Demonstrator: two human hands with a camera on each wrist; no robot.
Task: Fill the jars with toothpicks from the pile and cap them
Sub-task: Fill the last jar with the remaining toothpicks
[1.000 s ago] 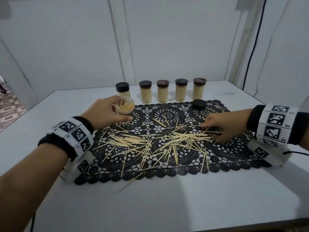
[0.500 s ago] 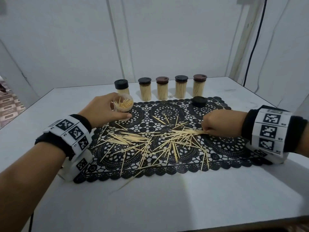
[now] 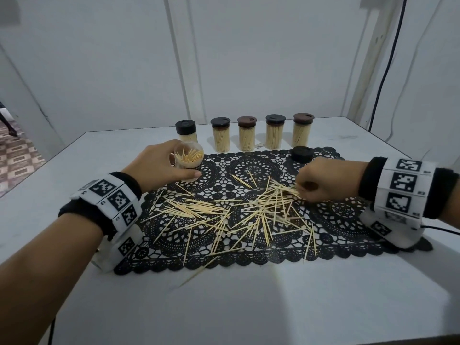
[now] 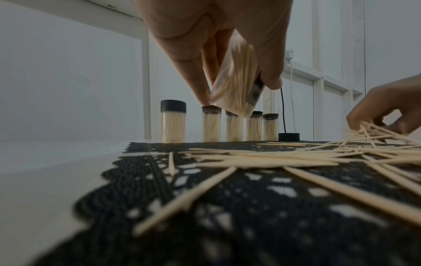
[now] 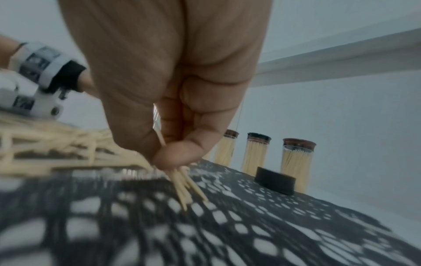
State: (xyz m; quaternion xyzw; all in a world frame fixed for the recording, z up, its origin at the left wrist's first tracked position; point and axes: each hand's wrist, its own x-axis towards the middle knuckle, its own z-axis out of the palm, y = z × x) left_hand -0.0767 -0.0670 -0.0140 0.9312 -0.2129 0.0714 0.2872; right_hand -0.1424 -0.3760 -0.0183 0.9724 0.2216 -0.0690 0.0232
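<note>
Black wristbands (image 3: 125, 184) under white marker-printed cuffs (image 3: 404, 188), both wrists

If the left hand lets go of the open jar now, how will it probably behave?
The open jar is lifted and tilted in the left hand, so it would probably drop and tip. Being round, it may roll on the black lace mat. With no cap, its toothpicks could spill.

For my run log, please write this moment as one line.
left hand: holds open jar, tilted | right hand: pinches toothpicks from pile | loose cap: on mat
</note>
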